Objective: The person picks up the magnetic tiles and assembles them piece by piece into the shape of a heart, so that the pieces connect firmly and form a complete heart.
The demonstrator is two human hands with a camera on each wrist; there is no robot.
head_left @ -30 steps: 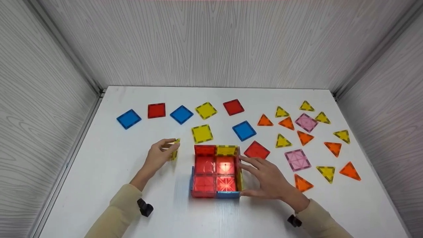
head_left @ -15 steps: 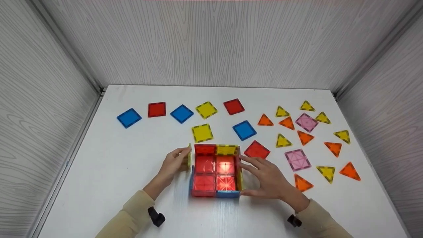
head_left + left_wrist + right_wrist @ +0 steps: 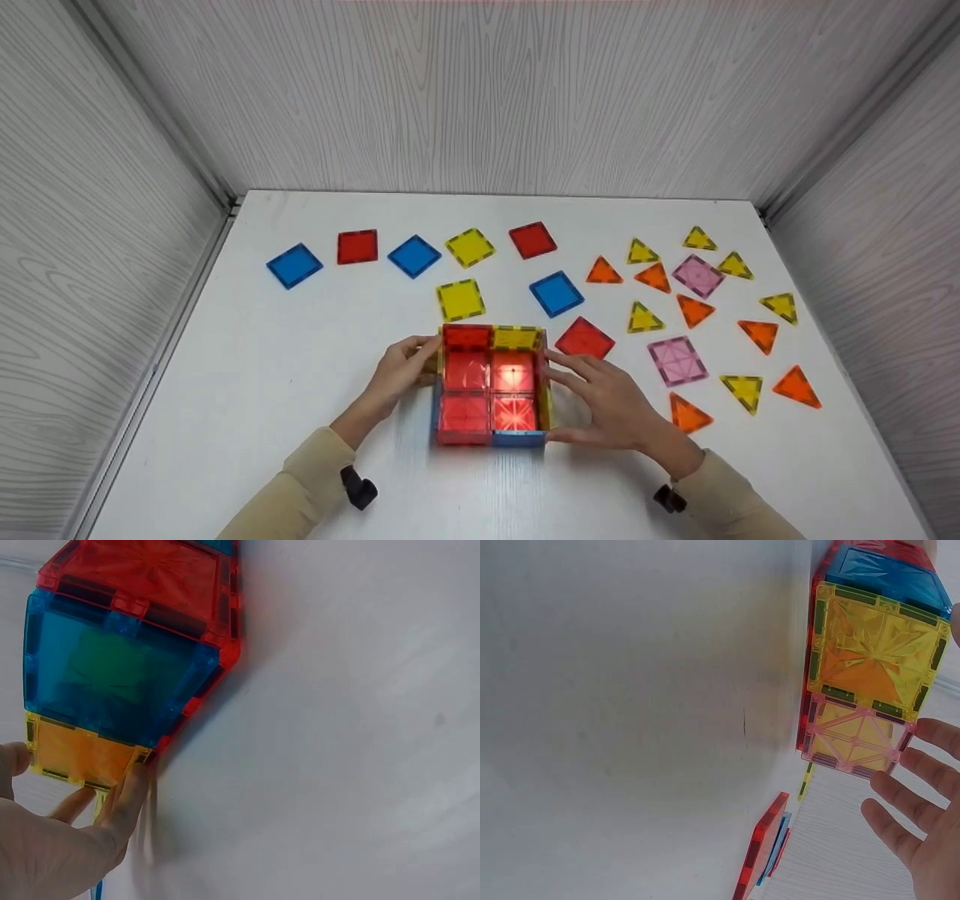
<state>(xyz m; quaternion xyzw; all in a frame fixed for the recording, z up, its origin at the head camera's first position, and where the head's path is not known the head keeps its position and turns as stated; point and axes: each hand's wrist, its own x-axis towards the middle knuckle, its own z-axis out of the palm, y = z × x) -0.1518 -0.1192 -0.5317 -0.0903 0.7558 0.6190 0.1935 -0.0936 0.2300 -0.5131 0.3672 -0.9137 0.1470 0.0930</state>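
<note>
A low open box of magnetic tiles (image 3: 465, 412), with a red floor and upright walls, stands in front of me. At its left side my left hand (image 3: 396, 373) pinches a yellow square tile (image 3: 79, 752), thumb at one edge and fingertips at the other. That tile stands in line with a blue wall tile (image 3: 112, 664). My right hand (image 3: 611, 401) spans the box's right side with fingers spread and lightly bent. In the right wrist view its fingertips touch the edge of a pink tile (image 3: 855, 736), beside a yellow wall tile (image 3: 877, 652).
Behind the box lie loose square tiles, such as a yellow one (image 3: 460, 300), a blue one (image 3: 556, 293) and a red one (image 3: 585, 340). To the right are several yellow and orange triangles (image 3: 797, 387) and a pink square (image 3: 677, 361). Grey panels (image 3: 465, 97) enclose the table.
My left hand has moved right with the yellow tile, from apart on the table to the box's left side, beside the blue wall tile. My right hand has stayed at the box.
</note>
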